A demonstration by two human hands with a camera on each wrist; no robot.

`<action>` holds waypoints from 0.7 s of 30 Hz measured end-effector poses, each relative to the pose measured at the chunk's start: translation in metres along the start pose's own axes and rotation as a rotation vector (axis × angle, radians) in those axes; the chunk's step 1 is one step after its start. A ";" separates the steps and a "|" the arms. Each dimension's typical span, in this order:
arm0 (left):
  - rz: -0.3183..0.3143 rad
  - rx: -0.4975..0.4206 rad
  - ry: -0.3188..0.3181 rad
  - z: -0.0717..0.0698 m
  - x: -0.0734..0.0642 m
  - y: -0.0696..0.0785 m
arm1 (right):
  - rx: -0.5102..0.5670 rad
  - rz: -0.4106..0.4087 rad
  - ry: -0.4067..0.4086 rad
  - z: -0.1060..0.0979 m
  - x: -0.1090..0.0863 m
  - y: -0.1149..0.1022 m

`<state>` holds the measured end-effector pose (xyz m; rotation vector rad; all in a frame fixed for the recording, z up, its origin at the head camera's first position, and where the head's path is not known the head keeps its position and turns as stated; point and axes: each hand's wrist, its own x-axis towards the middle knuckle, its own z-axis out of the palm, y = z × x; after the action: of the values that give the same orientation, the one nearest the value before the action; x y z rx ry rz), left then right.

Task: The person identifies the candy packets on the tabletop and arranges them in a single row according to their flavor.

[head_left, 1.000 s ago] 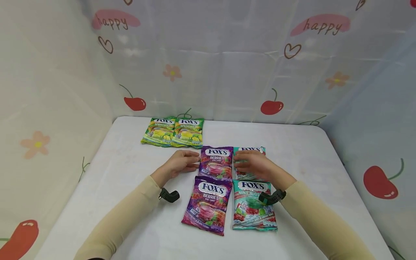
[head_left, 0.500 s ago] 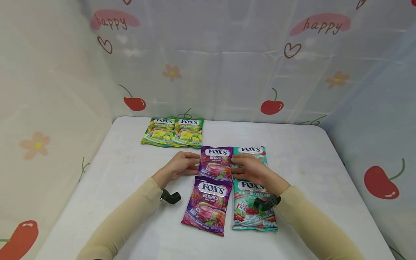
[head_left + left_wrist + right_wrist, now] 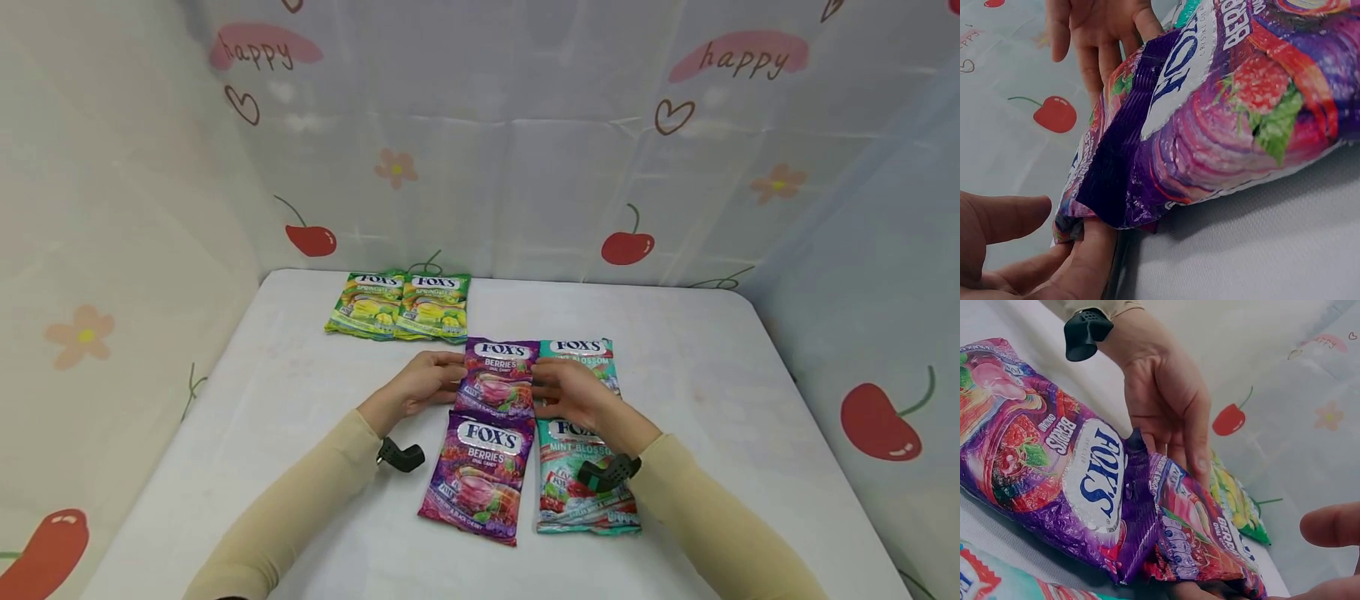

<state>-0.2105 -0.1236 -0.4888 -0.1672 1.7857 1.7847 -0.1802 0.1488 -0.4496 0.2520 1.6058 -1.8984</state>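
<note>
While the near purple bag (image 3: 477,479) lay slightly askew on the white table (image 3: 690,367), the near teal bag (image 3: 576,506) rested just beside it, partly behind the right wrist's dark band (image 3: 607,473). Beyond them, the far purple bag (image 3: 497,382) lay between the person's hands, its lower end meeting the near one's crimped top. The left hand (image 3: 423,380) had its fingers extended to the bag's left edge, thumb apart; the right hand (image 3: 576,392) touched the right edge likewise, across the far teal bag (image 3: 588,358). Neither hand was curled round the film, though some fingertips were hidden at the edges. Good handling here seemed to call for light, even pressure from both sides, because a soft packet could buckle and its overlapping neighbour could drag along. Farther off to the left, two green bags (image 3: 435,308) sat side by side before the patterned backdrop (image 3: 510,192).
</note>
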 end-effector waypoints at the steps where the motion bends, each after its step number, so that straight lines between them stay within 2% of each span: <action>1: 0.000 -0.007 0.003 0.001 0.000 0.000 | 0.004 0.000 0.000 0.000 0.000 0.000; 7: -0.020 -0.050 -0.002 0.003 0.000 0.000 | 0.010 0.003 0.002 -0.002 0.002 0.002; 15: -0.051 -0.253 -0.089 0.004 0.006 -0.001 | 0.019 -0.066 0.054 -0.004 0.000 0.004; 21: -0.047 -0.313 -0.084 0.005 0.002 0.004 | -0.023 -0.096 0.087 -0.001 -0.002 0.004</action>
<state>-0.2123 -0.1183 -0.4862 -0.2522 1.4254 1.9974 -0.1766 0.1503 -0.4516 0.2555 1.7240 -1.9641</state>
